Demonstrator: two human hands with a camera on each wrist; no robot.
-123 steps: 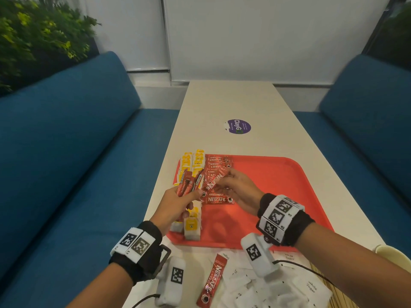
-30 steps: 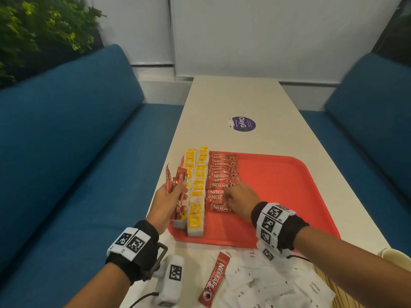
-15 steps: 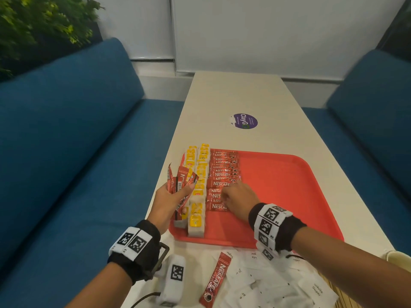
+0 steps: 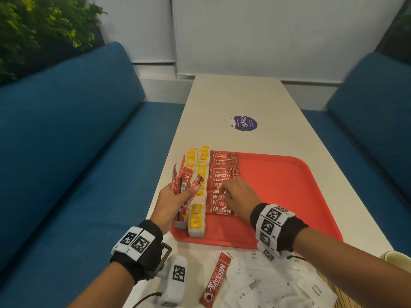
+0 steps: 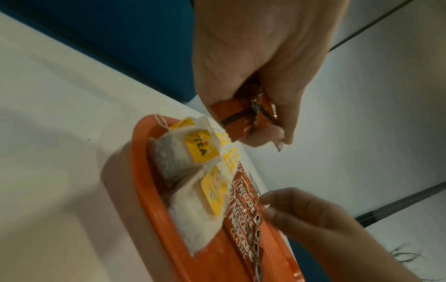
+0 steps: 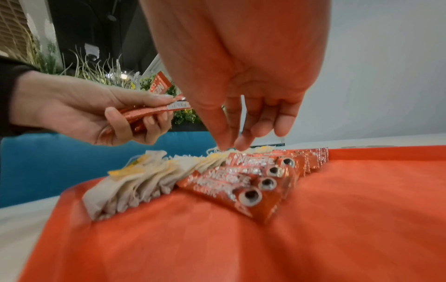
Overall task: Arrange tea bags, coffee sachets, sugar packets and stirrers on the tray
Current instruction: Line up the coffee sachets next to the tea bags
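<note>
A red tray (image 4: 289, 192) lies on the white table. Along its left edge runs a column of yellow-tagged tea bags (image 4: 196, 216), and beside it a row of red coffee sachets (image 4: 223, 172) overlaps like tiles. My left hand (image 4: 189, 192) holds a fan of several coffee sachets (image 4: 183, 182) upright over the tray's left edge; the same left hand (image 6: 144, 118) and bunch (image 5: 243, 118) show in both wrist views. My right hand (image 4: 225, 194) points fingers down onto the row; its fingertips (image 6: 226, 146) touch the sachets' left ends (image 6: 241, 162) and grip nothing.
One loose coffee sachet (image 4: 214, 278) lies on the table in front of the tray, next to a heap of white sugar packets (image 4: 278, 283). Wooden stirrers (image 4: 340, 301) and a paper cup (image 4: 398, 258) sit at the near right. Blue benches flank the table.
The sachets that lay in a loose heap on the tray four seconds ago now form a tidy row. Over the last second both hands have hardly moved.
</note>
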